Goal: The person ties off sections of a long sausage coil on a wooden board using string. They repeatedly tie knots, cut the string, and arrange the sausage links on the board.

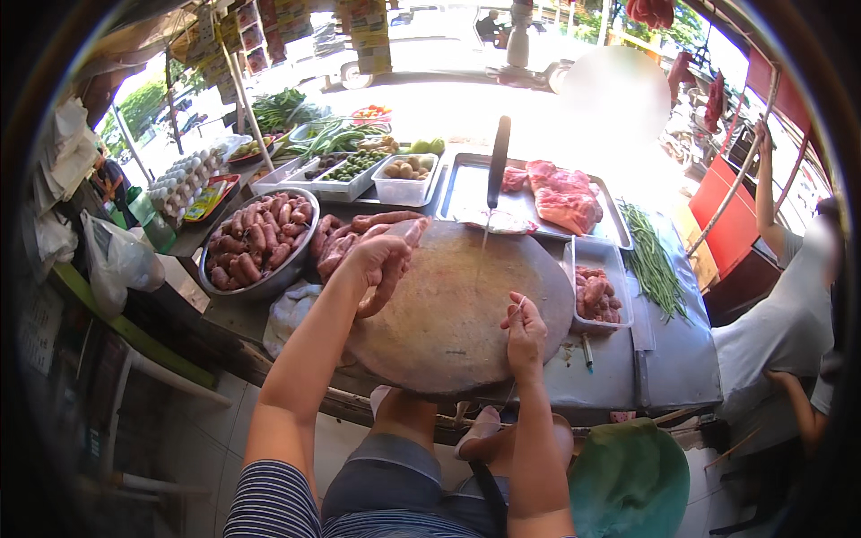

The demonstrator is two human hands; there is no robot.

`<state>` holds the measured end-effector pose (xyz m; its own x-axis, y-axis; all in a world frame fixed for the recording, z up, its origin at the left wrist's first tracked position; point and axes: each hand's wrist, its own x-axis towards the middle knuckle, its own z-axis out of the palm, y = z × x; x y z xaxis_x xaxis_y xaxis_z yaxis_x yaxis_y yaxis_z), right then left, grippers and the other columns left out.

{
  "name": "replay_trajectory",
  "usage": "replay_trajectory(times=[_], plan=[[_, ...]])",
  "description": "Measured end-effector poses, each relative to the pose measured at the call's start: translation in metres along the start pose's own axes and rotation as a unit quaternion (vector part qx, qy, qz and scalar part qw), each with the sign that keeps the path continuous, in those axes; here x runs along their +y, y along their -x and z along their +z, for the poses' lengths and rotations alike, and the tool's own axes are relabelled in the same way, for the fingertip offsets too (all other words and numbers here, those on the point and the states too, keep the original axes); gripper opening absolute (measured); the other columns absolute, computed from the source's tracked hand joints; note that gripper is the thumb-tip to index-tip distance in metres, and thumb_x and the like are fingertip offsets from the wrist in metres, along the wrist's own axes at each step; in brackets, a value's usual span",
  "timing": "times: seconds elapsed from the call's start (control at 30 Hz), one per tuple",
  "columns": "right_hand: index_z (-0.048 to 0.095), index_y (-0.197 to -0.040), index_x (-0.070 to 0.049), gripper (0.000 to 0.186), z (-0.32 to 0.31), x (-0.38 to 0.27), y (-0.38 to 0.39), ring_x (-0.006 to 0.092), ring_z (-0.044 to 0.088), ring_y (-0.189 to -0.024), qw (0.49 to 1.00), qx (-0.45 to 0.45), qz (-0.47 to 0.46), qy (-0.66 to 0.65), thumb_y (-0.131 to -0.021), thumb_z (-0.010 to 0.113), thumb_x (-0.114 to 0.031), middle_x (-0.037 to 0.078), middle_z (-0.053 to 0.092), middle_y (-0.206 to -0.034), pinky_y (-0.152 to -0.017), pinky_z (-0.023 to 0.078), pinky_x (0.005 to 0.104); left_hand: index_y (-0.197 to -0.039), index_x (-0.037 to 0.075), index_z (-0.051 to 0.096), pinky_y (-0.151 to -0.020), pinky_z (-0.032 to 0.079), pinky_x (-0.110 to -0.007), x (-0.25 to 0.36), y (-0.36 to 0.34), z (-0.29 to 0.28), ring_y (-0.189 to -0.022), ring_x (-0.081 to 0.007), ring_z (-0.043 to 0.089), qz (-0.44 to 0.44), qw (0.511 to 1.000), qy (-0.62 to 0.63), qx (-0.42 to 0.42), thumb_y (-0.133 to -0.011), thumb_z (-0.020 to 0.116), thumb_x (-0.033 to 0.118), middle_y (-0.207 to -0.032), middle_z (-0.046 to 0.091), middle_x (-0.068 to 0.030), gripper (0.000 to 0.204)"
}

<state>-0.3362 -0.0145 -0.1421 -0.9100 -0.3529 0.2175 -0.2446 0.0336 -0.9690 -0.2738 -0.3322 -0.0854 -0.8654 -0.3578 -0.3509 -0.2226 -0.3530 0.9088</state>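
Observation:
My left hand [384,260] is closed around a raw sausage [387,285] over the left side of a round wooden chopping block [448,305]. More linked sausages [341,240] lie beside that hand, at the block's far left edge. Over the block's right side, my right hand [526,334] is closed with thumb and finger pinched on what looks like a thin pale string [518,307]. A knife [499,166] with a dark handle stands upright at the block's far side, blade down. Left of the block, a metal bowl [307,255] is heaped with sausages.
Behind the block, a metal tray [619,220] carries raw meat slabs [563,202]. A plastic tub [623,305] of cut meat and green long beans [650,260] are at right. Vegetables and an egg tray [184,179] stand far left. Another person [780,314] is at right.

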Motion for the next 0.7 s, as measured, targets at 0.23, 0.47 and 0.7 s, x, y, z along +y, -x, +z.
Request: replay_trajectory(times=[0.23,0.47,0.7], plan=[[0.061,-0.127,0.000,0.037,-0.001,0.008,-0.002,0.0075,0.052,-0.071,1.000,0.001,0.015,-0.016,-0.103,0.055,-0.027,0.000,0.057,-0.074,-0.066,0.042,0.0227,-0.091,0.007,0.059,-0.046,0.041,-0.027,0.186,0.051,-0.031,-0.052,-0.0126,0.053,0.335,0.934,-0.036,0.115,-0.085,0.078,0.032,-0.067,0.057,-0.0032,0.032],[0.061,-0.127,-0.001,0.037,0.001,0.009,-0.002,0.0079,0.053,-0.072,1.000,-0.004,0.011,-0.024,-0.103,0.055,-0.028,0.000,0.058,-0.079,-0.067,0.042,0.0224,-0.092,0.006,0.062,-0.062,0.041,-0.027,0.217,0.127,-0.001,-0.062,-0.0083,0.051,0.536,0.831,-0.147,-0.029,-0.090,0.071,0.037,-0.073,0.058,-0.0009,0.032],[0.065,-0.121,-0.004,0.034,0.005,0.001,0.000,0.0120,0.059,-0.070,0.994,0.035,-0.077,-0.073,-0.105,0.048,-0.029,0.002,0.064,-0.080,-0.067,0.049,0.0278,-0.102,-0.001,0.064,-0.065,0.044,-0.032,-0.009,0.122,0.082,-0.070,-0.0155,0.050,0.274,0.862,-0.410,-0.115,-0.078,0.073,0.011,-0.075,0.055,-0.0071,0.028]])
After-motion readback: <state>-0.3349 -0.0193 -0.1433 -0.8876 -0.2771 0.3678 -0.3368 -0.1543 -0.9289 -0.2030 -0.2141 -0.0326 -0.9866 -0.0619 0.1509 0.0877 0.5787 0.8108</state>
